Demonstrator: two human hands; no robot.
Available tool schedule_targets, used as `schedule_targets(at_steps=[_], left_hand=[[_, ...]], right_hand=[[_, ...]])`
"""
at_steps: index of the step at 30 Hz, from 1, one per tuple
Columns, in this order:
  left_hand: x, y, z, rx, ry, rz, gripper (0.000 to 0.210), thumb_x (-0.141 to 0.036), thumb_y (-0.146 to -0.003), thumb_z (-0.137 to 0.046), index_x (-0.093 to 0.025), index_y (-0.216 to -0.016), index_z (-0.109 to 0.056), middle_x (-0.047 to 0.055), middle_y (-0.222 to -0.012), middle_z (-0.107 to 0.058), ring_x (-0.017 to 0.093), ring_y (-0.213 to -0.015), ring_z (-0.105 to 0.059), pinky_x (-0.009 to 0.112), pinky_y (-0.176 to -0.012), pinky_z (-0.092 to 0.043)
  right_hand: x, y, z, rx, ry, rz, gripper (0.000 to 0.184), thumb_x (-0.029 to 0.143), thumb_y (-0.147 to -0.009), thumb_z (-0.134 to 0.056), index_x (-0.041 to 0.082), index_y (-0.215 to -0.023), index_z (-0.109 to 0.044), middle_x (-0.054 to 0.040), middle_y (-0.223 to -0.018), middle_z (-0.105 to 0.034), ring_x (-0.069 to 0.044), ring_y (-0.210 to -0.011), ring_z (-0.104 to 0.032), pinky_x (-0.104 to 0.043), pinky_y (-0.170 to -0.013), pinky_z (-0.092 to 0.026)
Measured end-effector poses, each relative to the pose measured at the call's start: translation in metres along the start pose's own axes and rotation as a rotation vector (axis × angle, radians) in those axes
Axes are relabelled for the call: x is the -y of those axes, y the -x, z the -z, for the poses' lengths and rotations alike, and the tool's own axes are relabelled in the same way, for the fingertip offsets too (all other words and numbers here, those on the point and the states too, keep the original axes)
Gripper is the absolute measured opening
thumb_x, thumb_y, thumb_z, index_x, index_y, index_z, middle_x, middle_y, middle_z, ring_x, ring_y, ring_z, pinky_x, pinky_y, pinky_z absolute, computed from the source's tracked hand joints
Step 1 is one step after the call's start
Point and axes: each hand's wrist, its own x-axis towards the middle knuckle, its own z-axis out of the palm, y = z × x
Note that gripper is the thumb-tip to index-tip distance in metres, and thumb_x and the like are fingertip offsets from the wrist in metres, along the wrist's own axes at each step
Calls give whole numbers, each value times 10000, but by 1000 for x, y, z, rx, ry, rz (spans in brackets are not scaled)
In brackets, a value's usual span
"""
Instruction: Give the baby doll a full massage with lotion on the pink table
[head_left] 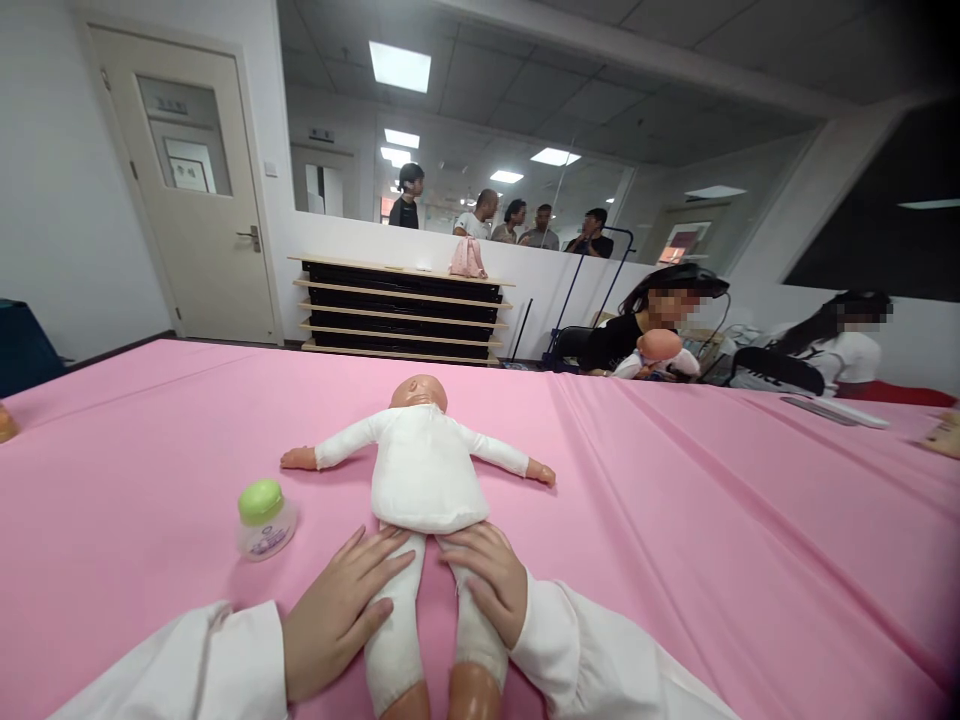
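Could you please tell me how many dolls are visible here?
2. The white-clothed doll lies on the pink cloth; a second doll is held by a co-worker beyond the far edge. Others may be hidden or cut off.

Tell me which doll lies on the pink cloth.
The nearer doll, its legs under the left hand and right hand; the other doll is held by a person.

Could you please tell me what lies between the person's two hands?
In the head view, the doll's white-clad legs show between the left hand and the right hand, with a strip of pink cloth between the legs.
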Motion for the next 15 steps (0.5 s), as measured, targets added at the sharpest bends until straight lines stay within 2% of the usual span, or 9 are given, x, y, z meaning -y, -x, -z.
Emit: schedule_targets(at_steps=[4,9,13,15], left_hand=[[-8,1,2,-40,39,-41,383,-287,-907,-356,-291,-1280,-443,15,-1280,-509,186,-1234,-408,462,-1086,-198],[-16,1,8,-33,147,-187,322,-266,-883,-401,-301,-1177,-529,-14,-1167,-599,158,-1208,-440,372,-1070,-285],[-19,6,11,-77,201,-338,271,-229,-857,-449,-268,-1106,-550,-8,-1055,-656,134,-1058,-562,292,-996,-389],[-19,9,12,-128,211,-377,249,-211,-857,-449,-247,-1082,-549,10,-1013,-670,130,-970,-602,264,-917,-448]], right_hand=[[16,3,8,128,56,95,337,363,-849,-342,261,-1025,-610,-27,-1099,-623,-216,-1157,-456,-446,-1003,-279],[22,4,14,239,-22,199,380,317,-864,-268,256,-1078,-575,-10,-980,-671,-210,-1155,-462,-440,-1020,-243],[28,3,18,280,-39,348,377,296,-858,-286,202,-1136,-522,-41,-927,-678,-193,-944,-575,-386,-907,-372],[30,2,18,229,-72,451,399,310,-864,-278,168,-1171,-490,-64,-906,-679,-182,-824,-599,-352,-801,-430]])
